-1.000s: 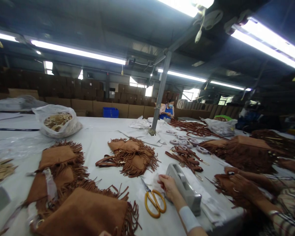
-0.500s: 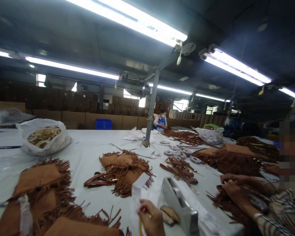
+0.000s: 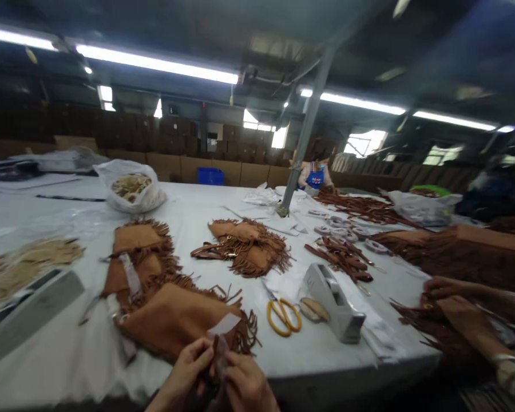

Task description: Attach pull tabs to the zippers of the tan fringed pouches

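My left hand (image 3: 187,366) and my right hand (image 3: 244,384) meet at the bottom edge of the view, both closed on a dark brown strap piece (image 3: 218,357) with a small white paper slip (image 3: 224,324) at its top. They work just in front of a tan fringed suede bag (image 3: 171,315) lying at the table's near edge. Yellow-handled scissors (image 3: 283,313) and a grey tape dispenser (image 3: 335,303) lie to the right of my hands.
More fringed bags (image 3: 246,246) lie mid-table, with a white plastic bag (image 3: 131,191) farther back and brown straps (image 3: 341,260) to the right. A co-worker's hands (image 3: 448,297) handle fringed pieces at the right. Another person (image 3: 315,177) stands beyond a metal post (image 3: 302,143). The white table (image 3: 321,349) ends near me.
My right hand left the tape dispenser area and came down to join my left hand on the strap with the white slip. The view swung down and left.
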Tool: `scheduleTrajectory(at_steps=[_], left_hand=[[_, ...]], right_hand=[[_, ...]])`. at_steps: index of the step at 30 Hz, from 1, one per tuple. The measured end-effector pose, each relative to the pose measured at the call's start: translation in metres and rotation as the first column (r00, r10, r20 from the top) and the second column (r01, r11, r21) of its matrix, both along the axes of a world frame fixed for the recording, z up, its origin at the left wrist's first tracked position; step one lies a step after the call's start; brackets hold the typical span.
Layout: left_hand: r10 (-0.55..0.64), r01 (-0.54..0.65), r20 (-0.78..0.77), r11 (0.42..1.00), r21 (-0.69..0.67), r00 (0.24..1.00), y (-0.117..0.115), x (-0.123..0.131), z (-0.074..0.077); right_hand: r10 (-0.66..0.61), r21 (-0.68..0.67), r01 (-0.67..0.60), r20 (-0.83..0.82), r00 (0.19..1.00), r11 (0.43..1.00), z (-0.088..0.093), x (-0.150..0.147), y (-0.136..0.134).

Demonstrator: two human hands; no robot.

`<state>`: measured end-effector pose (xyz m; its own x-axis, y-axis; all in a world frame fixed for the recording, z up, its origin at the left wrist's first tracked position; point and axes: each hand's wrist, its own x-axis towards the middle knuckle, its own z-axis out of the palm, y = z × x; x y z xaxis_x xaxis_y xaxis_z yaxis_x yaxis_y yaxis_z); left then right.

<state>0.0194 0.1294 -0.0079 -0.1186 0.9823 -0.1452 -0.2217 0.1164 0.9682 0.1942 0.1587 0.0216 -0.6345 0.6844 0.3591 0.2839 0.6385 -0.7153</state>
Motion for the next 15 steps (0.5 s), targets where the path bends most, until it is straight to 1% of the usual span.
scheduleTrajectory(at_steps=[1,2,3,5,6,7,9,11,13,15], left_hand=[[-0.014,0.013,0.056,1.000,0.011,0.998,-0.005,-0.001,-0.002],[-0.015,0.013,0.097,1.000,0.019,0.995,-0.008,-0.002,-0.003],[-0.014,0.011,0.124,1.000,0.023,0.992,-0.011,-0.003,-0.003],[-0.016,0.013,0.134,1.000,0.023,0.991,-0.013,-0.005,-0.002],[-0.033,0.030,0.126,0.999,0.023,0.991,-0.013,-0.005,-0.001],[-0.055,0.052,0.115,0.998,0.027,0.992,-0.013,-0.006,0.000],[-0.099,0.095,0.095,0.995,0.043,0.991,-0.014,-0.006,0.001],[-0.127,0.122,0.081,0.991,0.055,0.989,-0.014,-0.007,0.000],[-0.134,0.130,0.075,0.990,0.058,0.988,-0.014,-0.007,-0.001],[-0.123,0.119,0.075,0.991,0.056,0.990,-0.013,-0.007,-0.003]], right_hand=[[0.005,-0.012,-0.005,-0.011,1.000,1.000,-0.003,-0.001,-0.004],[-0.016,-0.029,0.015,-0.030,0.999,0.999,-0.005,-0.002,-0.007],[-0.063,-0.054,0.060,-0.048,0.997,0.997,-0.004,-0.002,-0.009],[-0.163,-0.133,0.156,-0.043,0.986,0.979,0.003,-0.003,-0.010],[-0.170,-0.181,0.164,-0.014,0.985,0.970,0.008,-0.003,-0.009],[-0.143,-0.227,0.144,0.019,0.990,0.963,0.014,-0.004,-0.007],[-0.027,-0.308,0.046,0.065,0.998,0.950,0.023,-0.008,-0.003],[0.061,-0.380,-0.030,0.070,0.996,0.925,0.027,-0.011,0.000],[0.075,-0.413,-0.038,0.073,0.994,0.910,0.025,-0.015,0.003],[0.038,-0.388,0.007,0.107,0.994,0.922,0.021,-0.016,0.006]])
